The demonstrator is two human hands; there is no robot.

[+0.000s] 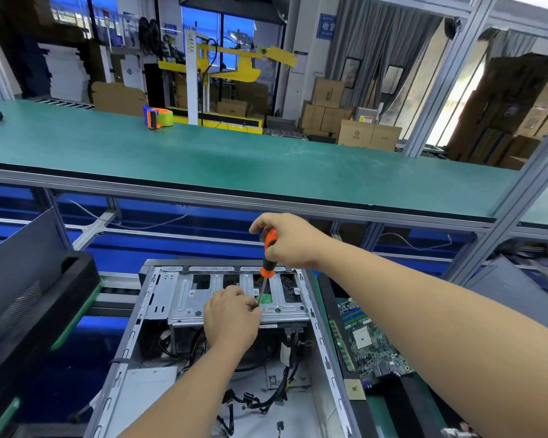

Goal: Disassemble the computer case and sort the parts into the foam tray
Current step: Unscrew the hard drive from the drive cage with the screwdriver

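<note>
While right hand [290, 240] grips screwdriver [268, 259], left hand [231, 314] steadies tip.

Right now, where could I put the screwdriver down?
The green shelf above the case is bare from the tape dispenser rightwards. Inside the computer case, cables crowd the floor; the motherboard fills the right side. Both hands work at the drive cage.

Cables [260, 403] cluttering open case [325, 368] floor
</note>
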